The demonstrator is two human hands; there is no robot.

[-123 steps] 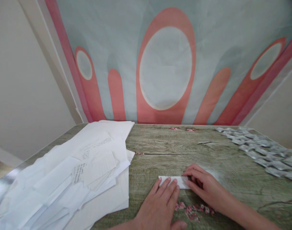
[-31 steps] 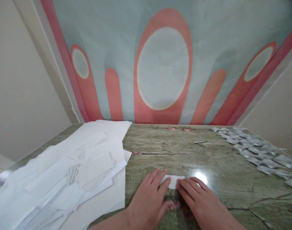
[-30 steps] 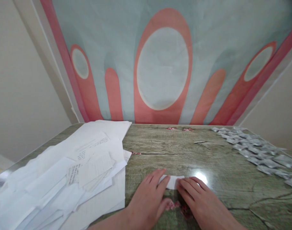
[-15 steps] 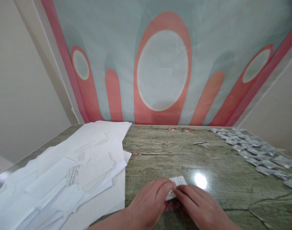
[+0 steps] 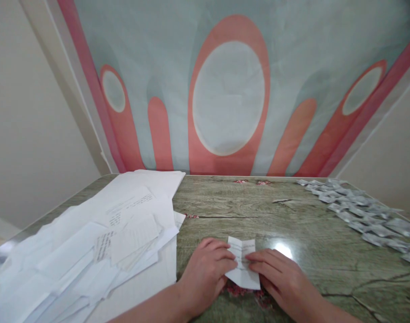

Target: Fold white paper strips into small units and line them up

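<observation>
A small slip of white printed paper (image 5: 242,271) is spread between my hands near the table's front, creased down its middle and tilted slightly like an open booklet. Its left edge is pinched by my left hand (image 5: 207,273), whose fingers lie over the front. On the other side, my right hand (image 5: 281,277) grips the right edge, fingertips on the paper and the thumb mostly hidden. Beneath the slip, dark red patches (image 5: 238,291) show on the table surface.
Loose white sheets and slips (image 5: 124,260) cover the left side of the wood-patterned table (image 5: 225,206). Rows of small folded paper pieces (image 5: 356,204) lie along the right edge. A printed backdrop (image 5: 228,166) stands behind the table.
The slip was folded smaller and mostly covered by my fingers; now it is opened out along its crease. My hands have moved apart, the left going left and the right going right.
</observation>
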